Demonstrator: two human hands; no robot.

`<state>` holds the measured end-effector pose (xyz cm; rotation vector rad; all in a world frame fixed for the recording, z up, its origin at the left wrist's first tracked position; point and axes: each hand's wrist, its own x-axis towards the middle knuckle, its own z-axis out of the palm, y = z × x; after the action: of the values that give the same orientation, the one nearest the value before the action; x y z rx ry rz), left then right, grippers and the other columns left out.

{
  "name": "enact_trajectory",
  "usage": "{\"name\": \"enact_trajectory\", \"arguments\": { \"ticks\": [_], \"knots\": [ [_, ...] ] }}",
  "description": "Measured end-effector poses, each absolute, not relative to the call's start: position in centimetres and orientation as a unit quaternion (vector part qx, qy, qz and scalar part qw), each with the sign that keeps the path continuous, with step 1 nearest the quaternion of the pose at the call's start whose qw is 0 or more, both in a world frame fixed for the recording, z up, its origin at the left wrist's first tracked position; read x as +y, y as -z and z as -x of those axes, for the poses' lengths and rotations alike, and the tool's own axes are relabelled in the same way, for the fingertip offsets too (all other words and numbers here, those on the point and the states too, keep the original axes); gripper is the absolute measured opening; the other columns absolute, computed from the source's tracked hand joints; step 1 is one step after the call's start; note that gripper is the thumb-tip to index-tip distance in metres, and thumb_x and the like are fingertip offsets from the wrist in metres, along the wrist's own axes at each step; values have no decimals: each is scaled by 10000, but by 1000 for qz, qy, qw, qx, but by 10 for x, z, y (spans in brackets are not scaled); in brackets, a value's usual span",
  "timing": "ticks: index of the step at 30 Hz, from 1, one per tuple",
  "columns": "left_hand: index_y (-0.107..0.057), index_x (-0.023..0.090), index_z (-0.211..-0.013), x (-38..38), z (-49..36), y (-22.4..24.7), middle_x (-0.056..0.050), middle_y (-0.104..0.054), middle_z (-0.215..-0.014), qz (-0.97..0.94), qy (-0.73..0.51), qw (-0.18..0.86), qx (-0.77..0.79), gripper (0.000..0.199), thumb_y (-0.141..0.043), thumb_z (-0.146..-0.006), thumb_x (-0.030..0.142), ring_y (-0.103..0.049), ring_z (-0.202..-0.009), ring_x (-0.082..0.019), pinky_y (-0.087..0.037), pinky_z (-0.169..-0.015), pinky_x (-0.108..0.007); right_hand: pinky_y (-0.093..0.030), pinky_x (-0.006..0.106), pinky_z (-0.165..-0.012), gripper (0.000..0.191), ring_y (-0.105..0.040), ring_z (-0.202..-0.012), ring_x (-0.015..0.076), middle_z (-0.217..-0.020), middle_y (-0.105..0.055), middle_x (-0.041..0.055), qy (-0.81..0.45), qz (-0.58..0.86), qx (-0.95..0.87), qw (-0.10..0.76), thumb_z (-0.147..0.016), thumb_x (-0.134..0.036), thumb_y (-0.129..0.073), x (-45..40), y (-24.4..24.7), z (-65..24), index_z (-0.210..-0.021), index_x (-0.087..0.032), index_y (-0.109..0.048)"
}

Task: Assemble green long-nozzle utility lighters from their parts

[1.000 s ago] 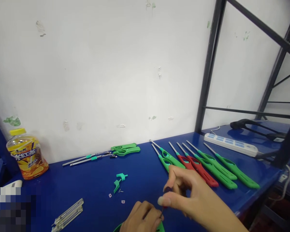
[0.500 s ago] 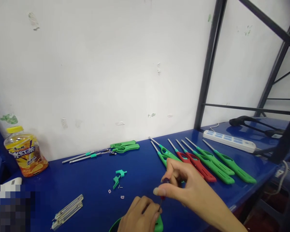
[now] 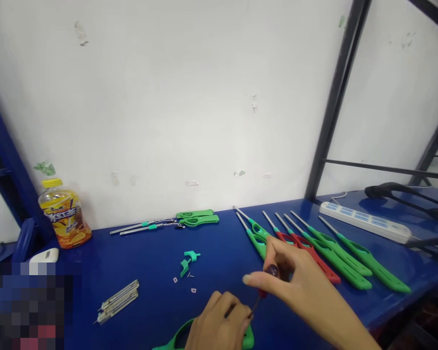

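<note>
Your left hand [image 3: 219, 323] grips one green casing [image 3: 248, 338] under curled fingers, your right hand [image 3: 295, 284] pinches one screwdriver [image 3: 263, 293] just beside it, and beyond that grip lie two turquoise pieces [image 3: 192, 255] leftward and, farther out, seven lighters [image 3: 381, 270], five green, two red.

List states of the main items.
left hand: curled over green casing
right hand: pinching screwdriver
screwdriver: tilted, tip hidden
green casing: partly covered
drink bottle: upright, capped
lighters: lying flat, nozzles attached
metal rods: lying flat, wires exposed
green shells: lying flat
clear tubes: lying together
teal pieces: lying loose
power strip: no plugs seen
</note>
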<state>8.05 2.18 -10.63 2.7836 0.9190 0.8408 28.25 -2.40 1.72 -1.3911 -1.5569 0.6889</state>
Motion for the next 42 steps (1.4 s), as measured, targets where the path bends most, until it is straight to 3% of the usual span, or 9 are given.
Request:
{"name": "enact_trajectory", "arguments": {
  "ticks": [5, 9, 15, 20, 24, 32, 35, 38, 42],
  "knots": [
    [-764, 310, -1029, 21, -82, 109, 84, -795, -1024, -903, -296, 43, 308, 295, -756, -913, 39, -701, -830, -152, -539, -695, -229, -387, 242, -470, 621, -512, -474, 113, -704, -665, 1, -394, 511, -648, 404, -1014, -820, -563, -33, -20, -301, -1076, -222, -716],
    [-777, 338, -1055, 19, -86, 112, 95, -785, -1004, -895, -310, 34, 320, 265, -837, -912, 123, -693, -822, -163, -491, -613, -276, -383, 238, -455, 559, -505, -478, 116, -642, -609, -21, -407, 515, -651, 381, -974, -788, -680, -28, -14, -307, -904, -234, -661],
    [-780, 317, -1066, 11, -90, 106, 66, -776, -998, -889, -311, 32, 335, 169, -866, -940, 245, -709, -866, -182, -432, -544, -316, -424, 263, -493, 598, -427, -473, 108, -587, -497, -47, -305, 539, -635, 460, -931, -746, -765, -17, 2, -307, -704, -248, -523],
    [-791, 350, -1093, 11, -87, 105, 72, -780, -1019, -890, -305, 42, 336, 183, -851, -955, 246, -708, -878, -173, -433, -545, -312, -329, 262, -445, 510, -403, -394, 103, -539, -469, -74, -422, 482, -644, 417, -938, -763, -743, -22, 9, -315, -974, -255, -717],
    [-797, 363, -1086, 16, -88, 113, 69, -775, -989, -891, -303, 51, 333, 226, -853, -929, 211, -700, -857, -176, -414, -529, -310, -353, 272, -501, 639, -564, -474, 153, -519, -593, -2, -500, 429, -655, 370, -973, -837, -631, -23, 3, -318, -972, -212, -762],
    [-777, 292, -1089, 18, -83, 109, 38, -779, -1026, -897, -294, 87, 319, 365, -675, -887, 5, -700, -907, -179, -515, -657, -244, -348, 204, -475, 584, -444, -437, 62, -575, -530, -107, -476, 464, -597, 449, -770, -612, -978, -11, -8, -307, -824, -235, -535],
    [-779, 295, -1152, 17, -79, 103, 34, -786, -1059, -901, -286, 99, 310, 459, -604, -885, -34, -708, -924, -173, -539, -727, -231, -283, 179, -444, 565, -428, -405, 34, -613, -532, -120, -493, 435, -600, 456, -799, -513, -983, -12, -7, -306, -825, -234, -492],
    [-782, 312, -1224, 15, -77, 95, 27, -795, -1088, -905, -276, 103, 308, 544, -557, -892, -55, -714, -918, -176, -547, -770, -244, -298, 187, -479, 455, -469, -416, 40, -605, -514, -118, -522, 406, -623, 418, -877, -548, -918, -16, -8, -307, -922, -215, -612],
    [-794, 299, -1194, 14, -75, 88, 13, -788, -1031, -907, -267, 104, 308, 546, -535, -878, -64, -706, -844, -178, -537, -751, -258, -372, 222, -548, 509, -632, -609, 132, -683, -675, 3, -521, 381, -671, 365, -988, -685, -742, -20, -10, -306, -1050, -181, -765]
  ]
}}
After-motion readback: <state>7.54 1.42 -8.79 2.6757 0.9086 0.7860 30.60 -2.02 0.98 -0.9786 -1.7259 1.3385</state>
